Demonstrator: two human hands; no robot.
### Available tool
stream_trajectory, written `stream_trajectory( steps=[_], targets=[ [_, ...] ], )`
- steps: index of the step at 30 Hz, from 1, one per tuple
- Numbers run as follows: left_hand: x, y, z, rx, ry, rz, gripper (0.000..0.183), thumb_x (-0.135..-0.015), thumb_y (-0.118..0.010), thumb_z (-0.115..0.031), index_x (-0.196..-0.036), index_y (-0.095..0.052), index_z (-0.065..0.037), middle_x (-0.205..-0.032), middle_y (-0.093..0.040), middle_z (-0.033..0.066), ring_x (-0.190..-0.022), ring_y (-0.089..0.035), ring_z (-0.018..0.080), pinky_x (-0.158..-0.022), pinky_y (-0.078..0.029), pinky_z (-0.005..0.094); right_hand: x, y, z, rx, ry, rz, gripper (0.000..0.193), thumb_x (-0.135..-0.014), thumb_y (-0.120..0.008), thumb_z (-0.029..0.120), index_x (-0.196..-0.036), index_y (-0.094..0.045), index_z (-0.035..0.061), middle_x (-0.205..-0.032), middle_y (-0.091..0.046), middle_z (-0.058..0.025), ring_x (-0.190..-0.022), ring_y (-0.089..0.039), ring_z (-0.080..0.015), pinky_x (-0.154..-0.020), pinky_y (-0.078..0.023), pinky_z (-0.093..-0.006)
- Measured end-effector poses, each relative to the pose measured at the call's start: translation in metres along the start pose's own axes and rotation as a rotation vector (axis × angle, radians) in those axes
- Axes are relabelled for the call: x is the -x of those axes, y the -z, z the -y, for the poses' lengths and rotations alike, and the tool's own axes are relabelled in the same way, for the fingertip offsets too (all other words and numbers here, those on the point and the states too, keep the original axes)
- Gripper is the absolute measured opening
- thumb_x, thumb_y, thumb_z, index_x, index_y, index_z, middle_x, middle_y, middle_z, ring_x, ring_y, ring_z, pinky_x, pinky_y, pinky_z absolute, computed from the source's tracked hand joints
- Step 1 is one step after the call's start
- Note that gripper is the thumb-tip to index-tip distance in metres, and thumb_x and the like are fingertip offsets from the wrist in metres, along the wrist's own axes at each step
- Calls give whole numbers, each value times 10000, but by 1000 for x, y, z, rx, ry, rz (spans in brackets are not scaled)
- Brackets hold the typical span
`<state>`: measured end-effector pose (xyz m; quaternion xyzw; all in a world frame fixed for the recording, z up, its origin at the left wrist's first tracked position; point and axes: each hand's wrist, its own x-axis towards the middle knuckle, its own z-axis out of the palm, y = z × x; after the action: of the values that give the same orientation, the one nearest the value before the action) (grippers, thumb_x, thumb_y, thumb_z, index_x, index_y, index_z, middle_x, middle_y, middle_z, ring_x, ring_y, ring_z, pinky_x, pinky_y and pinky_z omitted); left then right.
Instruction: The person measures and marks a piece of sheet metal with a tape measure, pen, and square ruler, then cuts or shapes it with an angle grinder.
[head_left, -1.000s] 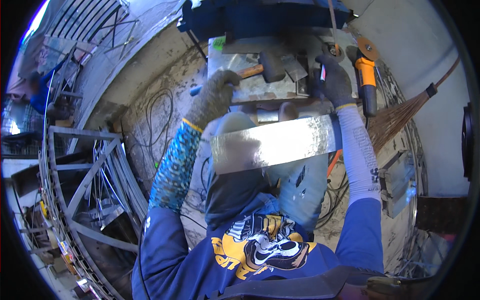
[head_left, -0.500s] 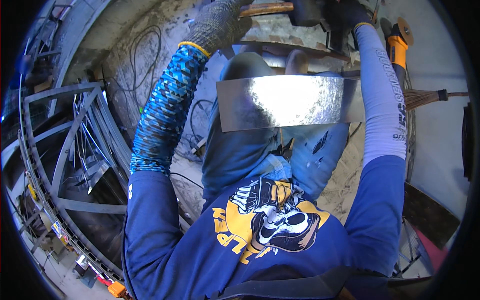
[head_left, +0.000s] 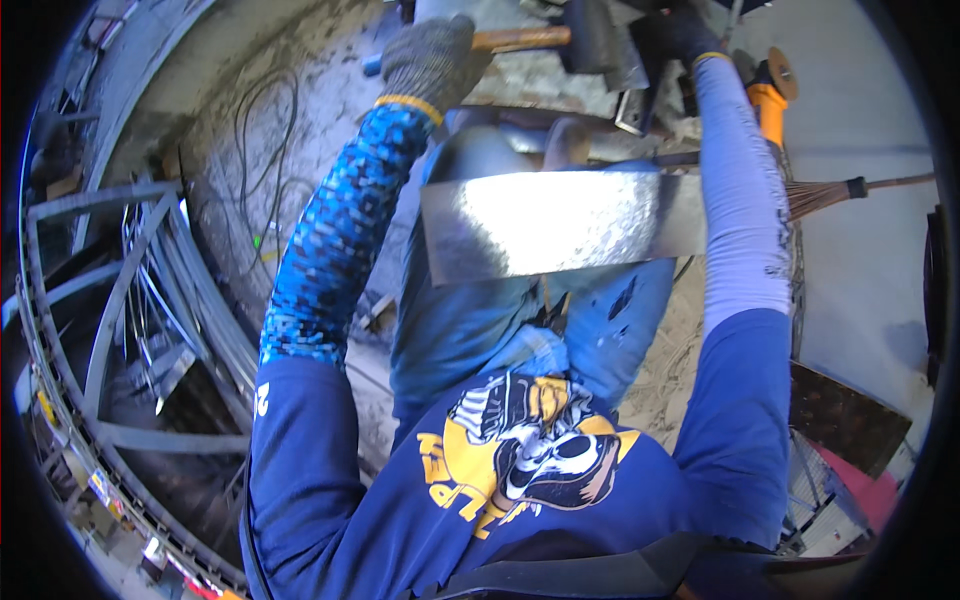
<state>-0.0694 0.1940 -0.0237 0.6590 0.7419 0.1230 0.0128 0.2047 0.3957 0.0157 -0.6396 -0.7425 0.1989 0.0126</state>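
Note:
My left hand (head_left: 430, 58), in a grey knit glove with a yellow cuff, is closed round the wooden handle of a hammer (head_left: 525, 39). Its dark, blocky head (head_left: 592, 36) points right, toward my other hand. A blue tip shows at the handle's end. My right hand (head_left: 682, 36), in a dark glove, is closed at the edge of a dark angled metal piece (head_left: 634, 108); its fingers are largely lost in shadow. Across my thighs lies a shiny rectangular metal sheet (head_left: 560, 225), touched by neither hand.
An orange angle grinder (head_left: 768, 112) with a brown disc and a straw broom (head_left: 822, 197) lie at the right. To my left stands a curved grey metal frame (head_left: 105, 370) with long metal strips. A dark cable (head_left: 243, 130) loops over the dusty floor.
The view has shifted slightly, so both hands, the hammer and the sheet appear lower and further left. More of the hammer head shows. My left hand keeps its hold.

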Motion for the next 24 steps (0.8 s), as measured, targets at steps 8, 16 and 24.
stream_trajectory(
  steps=[8,16,24],
  targets=[
    [-4,11,-10,2,126,130,322,-890,-703,-419,-1033,-721,-131,-930,-751,156,-896,-733,356,-785,-572,488,-49,-16,-22,-194,165,-559,600,-761,-762,194,-1314,-579,51,-1232,-654,-286,-1157,-653,-425,-969,-539,-449],
    [7,16,-2,99,65,19,373,-958,-638,-411,-1198,-697,-132,-1014,-734,214,-949,-716,389,-819,-551,524,34,42,-24,-966,884,-424,423,-843,-712,178,-1244,-602,99,-1151,-687,-192,-1061,-682,-313,-941,-521,-438],
    [94,65,56,353,-169,-321,274,-1041,-584,-297,-1130,-707,-69,-982,-726,111,-734,-651,214,-674,-529,368,141,145,-73,-326,826,-821,236,-979,-660,80,-1211,-681,41,-1133,-716,-101,-1016,-687,-187,-919,-555,-331]
  ],
)
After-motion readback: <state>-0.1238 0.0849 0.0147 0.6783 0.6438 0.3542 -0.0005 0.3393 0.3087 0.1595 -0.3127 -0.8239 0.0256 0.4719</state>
